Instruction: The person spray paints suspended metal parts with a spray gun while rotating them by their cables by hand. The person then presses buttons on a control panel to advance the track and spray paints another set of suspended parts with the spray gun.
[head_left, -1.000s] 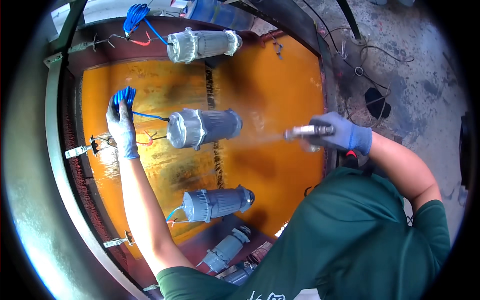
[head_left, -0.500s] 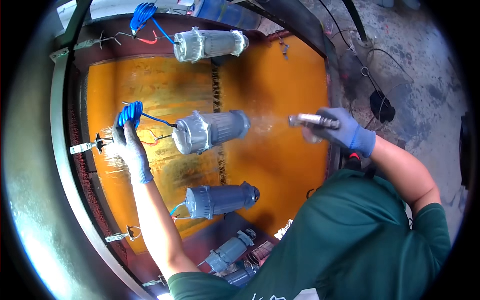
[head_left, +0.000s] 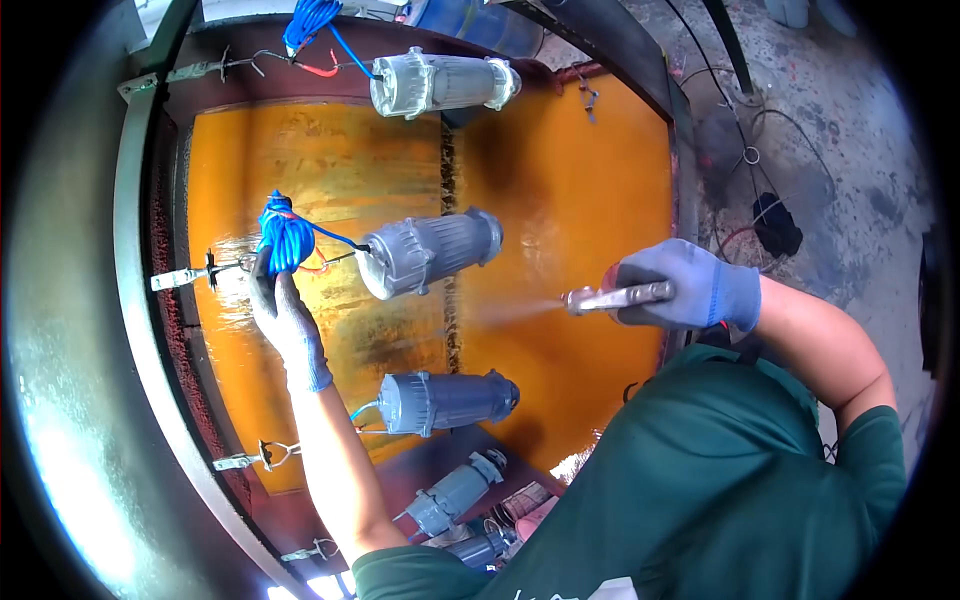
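My gloved right hand is closed round a spray gun, whose nozzle points left and gives off a pale mist. The mist passes just on the near side of the middle grey motor, a ribbed cylinder hanging sideways from a wire hook. At that motor's left end, my gloved left hand reaches up with its fingers pinched at the bottom of a coiled blue cable. The cable runs from the coil into the motor's end. Exactly how the fingertips grip the coil and the hook beside it is partly hidden.
A paler grey motor hangs on the far side, with a darker one on the near side and further motors below. Behind them is an orange-coated panel. A metal frame bar edges the left; hoses lie on the floor at right.
My right hand and the spray gun have come nearer, so the mist now passes beside the middle motor. That motor has turned, and its blue coil hangs differently in my left hand. The view has shifted slightly.
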